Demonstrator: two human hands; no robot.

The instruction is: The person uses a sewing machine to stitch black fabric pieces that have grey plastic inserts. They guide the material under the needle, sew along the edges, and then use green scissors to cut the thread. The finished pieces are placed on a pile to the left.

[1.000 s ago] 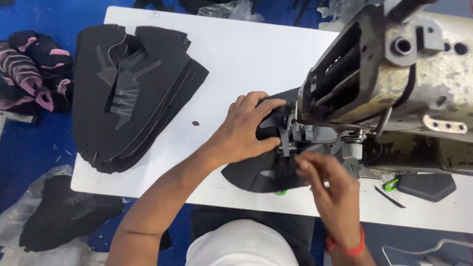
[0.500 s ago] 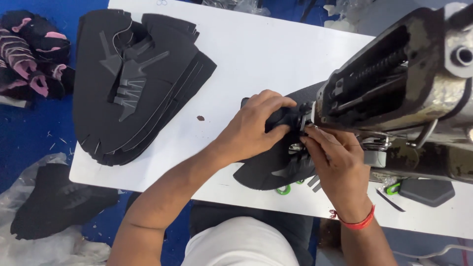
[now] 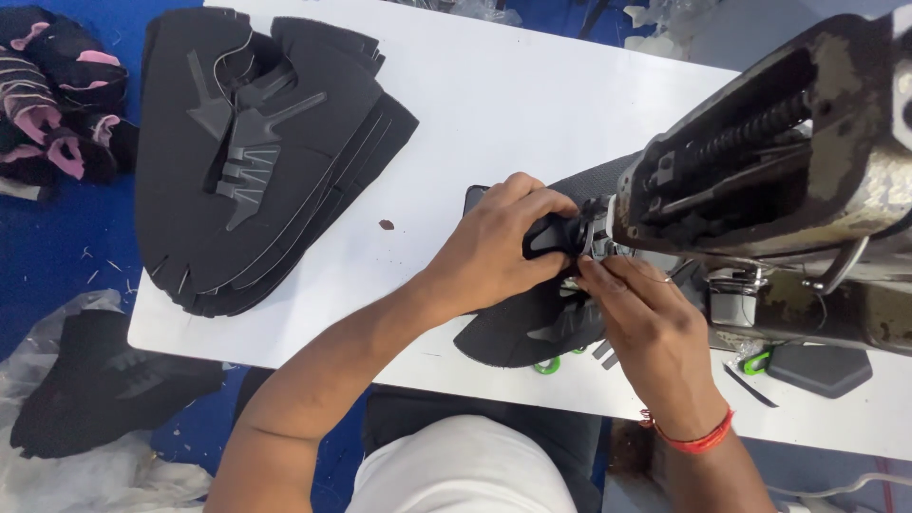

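I'm pinching the black shoe upper [image 3: 532,328] mid-frame with both hands [image 3: 499,249] [image 3: 651,332], seemingly feeding it squarely under the sewing machine [image 3: 769,180].

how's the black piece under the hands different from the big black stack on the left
The black piece is a single layer, while the stack is many pieces piled together. The piece sits under the sewing machine and overhangs the near edge of the table; the stack lies untouched. The left hand and right hand rest on the piece. Both are black with grey overlay shapes.
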